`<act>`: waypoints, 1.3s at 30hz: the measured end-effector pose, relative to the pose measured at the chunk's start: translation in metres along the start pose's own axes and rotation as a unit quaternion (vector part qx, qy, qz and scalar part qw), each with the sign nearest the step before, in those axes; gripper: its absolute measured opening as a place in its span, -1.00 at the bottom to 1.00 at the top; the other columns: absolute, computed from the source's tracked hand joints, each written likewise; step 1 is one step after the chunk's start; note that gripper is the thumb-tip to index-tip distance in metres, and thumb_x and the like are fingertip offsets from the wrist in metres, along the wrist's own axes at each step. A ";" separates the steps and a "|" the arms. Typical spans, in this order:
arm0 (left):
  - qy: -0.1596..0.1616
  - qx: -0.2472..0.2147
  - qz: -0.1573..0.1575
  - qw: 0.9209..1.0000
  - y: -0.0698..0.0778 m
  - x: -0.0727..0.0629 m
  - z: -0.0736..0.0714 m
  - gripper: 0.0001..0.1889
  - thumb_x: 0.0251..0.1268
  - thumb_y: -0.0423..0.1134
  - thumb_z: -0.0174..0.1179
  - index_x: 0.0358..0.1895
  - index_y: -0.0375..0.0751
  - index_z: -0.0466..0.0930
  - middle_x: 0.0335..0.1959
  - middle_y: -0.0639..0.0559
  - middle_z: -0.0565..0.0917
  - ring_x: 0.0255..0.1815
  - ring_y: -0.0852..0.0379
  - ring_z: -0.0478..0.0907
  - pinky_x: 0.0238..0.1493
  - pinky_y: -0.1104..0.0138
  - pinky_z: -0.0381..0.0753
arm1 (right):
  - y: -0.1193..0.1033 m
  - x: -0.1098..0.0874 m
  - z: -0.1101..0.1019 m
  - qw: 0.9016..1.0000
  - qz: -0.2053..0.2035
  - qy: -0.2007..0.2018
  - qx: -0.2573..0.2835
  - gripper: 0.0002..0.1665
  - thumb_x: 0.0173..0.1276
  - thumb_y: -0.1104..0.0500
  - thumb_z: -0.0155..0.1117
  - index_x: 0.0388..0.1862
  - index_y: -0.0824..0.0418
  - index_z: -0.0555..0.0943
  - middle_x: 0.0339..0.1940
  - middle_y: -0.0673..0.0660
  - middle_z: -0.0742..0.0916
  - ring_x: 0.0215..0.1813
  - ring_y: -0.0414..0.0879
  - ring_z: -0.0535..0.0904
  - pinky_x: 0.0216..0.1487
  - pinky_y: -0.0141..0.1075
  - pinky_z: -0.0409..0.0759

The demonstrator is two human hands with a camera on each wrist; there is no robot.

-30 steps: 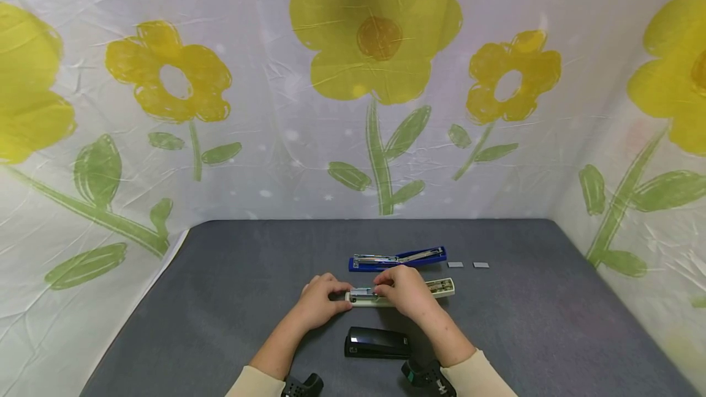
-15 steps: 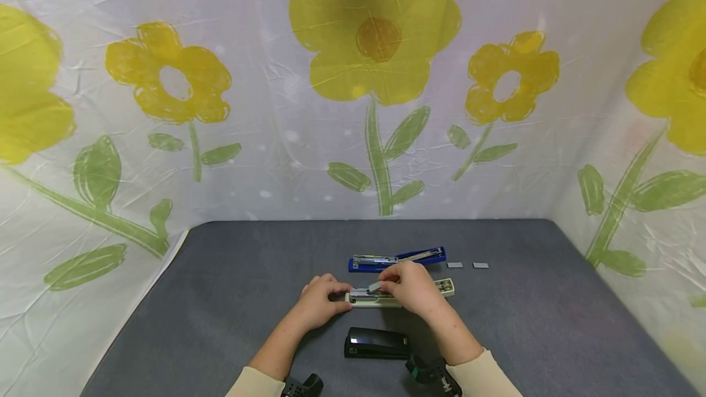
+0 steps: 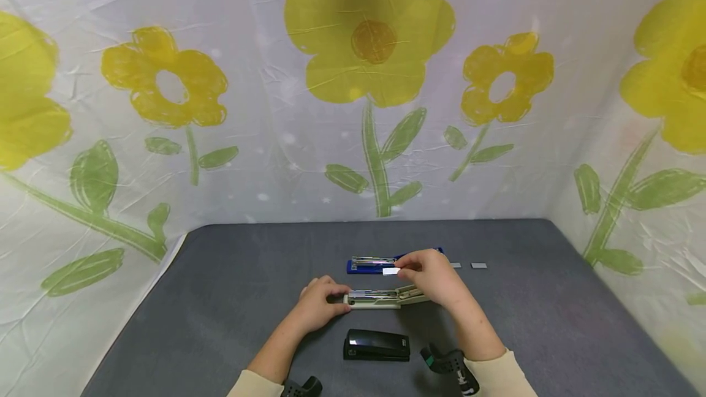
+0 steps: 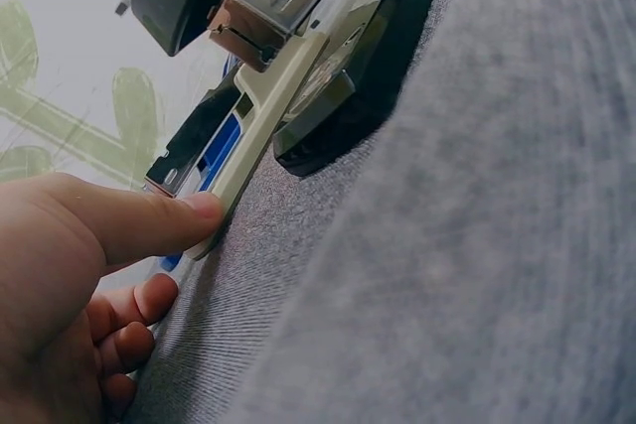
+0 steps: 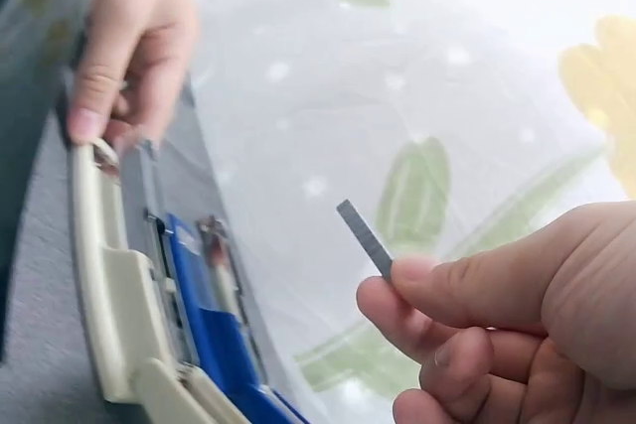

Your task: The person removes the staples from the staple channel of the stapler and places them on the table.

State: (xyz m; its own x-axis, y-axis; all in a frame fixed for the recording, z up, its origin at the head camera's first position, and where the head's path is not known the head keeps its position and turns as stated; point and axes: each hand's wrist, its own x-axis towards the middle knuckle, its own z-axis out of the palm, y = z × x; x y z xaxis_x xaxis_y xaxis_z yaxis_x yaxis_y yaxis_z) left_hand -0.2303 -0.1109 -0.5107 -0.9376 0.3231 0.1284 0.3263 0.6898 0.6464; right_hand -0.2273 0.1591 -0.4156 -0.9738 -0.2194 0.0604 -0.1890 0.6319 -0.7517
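Note:
A cream stapler point(image 3: 372, 307) lies folded open on the dark cloth, its silver staple channel exposed. My left hand point(image 3: 322, 300) pinches its left end; the thumb point(image 4: 199, 211) lies along its side in the left wrist view. Above the table, between the cream stapler and a blue one, my right hand point(image 3: 436, 277) holds a short strip of staples point(image 5: 365, 238) between thumb and forefinger. The strip sticks out past the fingertips, apart from both staplers. Behind it, the blue stapler point(image 3: 355, 268) is also folded open, partly covered by the right hand.
A black stapler point(image 3: 377, 345), closed, lies nearest me between the forearms. Two more staple strips rest at the back right: one point(image 3: 478, 266) in plain sight, the other point(image 3: 456, 265) partly behind my right hand. A flowered curtain point(image 3: 265, 158) rises behind the table.
My right hand has lifted the staple strip off the cream stapler's channel and moved it back and right, toward the blue stapler. My left hand keeps its hold.

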 end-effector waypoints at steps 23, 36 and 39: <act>0.003 -0.006 -0.002 1.000 -0.003 -0.003 0.005 -0.67 0.13 -0.17 0.53 -0.01 -0.07 0.82 -0.30 0.19 0.53 -0.22 0.14 0.36 -0.13 0.15 0.27 | 0.030 -0.026 -0.057 1.000 0.015 0.006 0.002 -0.84 0.47 0.33 0.31 -0.05 0.33 0.74 -0.24 0.07 0.80 -0.12 0.07 0.70 -0.18 -0.09 0.59; 0.007 -0.007 0.006 1.000 0.001 0.000 0.003 -0.69 0.14 -0.18 0.52 -0.02 -0.09 0.82 -0.30 0.18 0.53 -0.23 0.14 0.35 -0.13 0.15 0.27 | 0.056 -0.036 -0.075 0.999 0.019 0.015 -0.031 -0.86 0.44 0.33 0.33 -0.09 0.31 0.76 -0.22 0.08 0.79 -0.18 0.00 0.67 -0.19 -0.12 0.59; 0.006 -0.010 0.003 1.000 0.001 0.001 0.002 -0.68 0.15 -0.18 0.52 0.00 -0.08 0.82 -0.30 0.17 0.53 -0.23 0.14 0.34 -0.13 0.15 0.26 | 0.060 -0.038 -0.080 0.999 0.022 0.018 -0.039 -0.86 0.44 0.33 0.33 -0.08 0.31 0.76 -0.19 0.09 0.78 -0.18 -0.03 0.66 -0.18 -0.09 0.60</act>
State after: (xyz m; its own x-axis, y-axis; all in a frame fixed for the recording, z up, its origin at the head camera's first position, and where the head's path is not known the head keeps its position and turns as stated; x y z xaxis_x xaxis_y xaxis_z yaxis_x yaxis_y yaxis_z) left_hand -0.2305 -0.1089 -0.5111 -0.9371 0.3191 0.1413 0.3293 0.6743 0.6610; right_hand -0.2117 0.2645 -0.4103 -0.9851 -0.1635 0.0529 -0.1533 0.6972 -0.7003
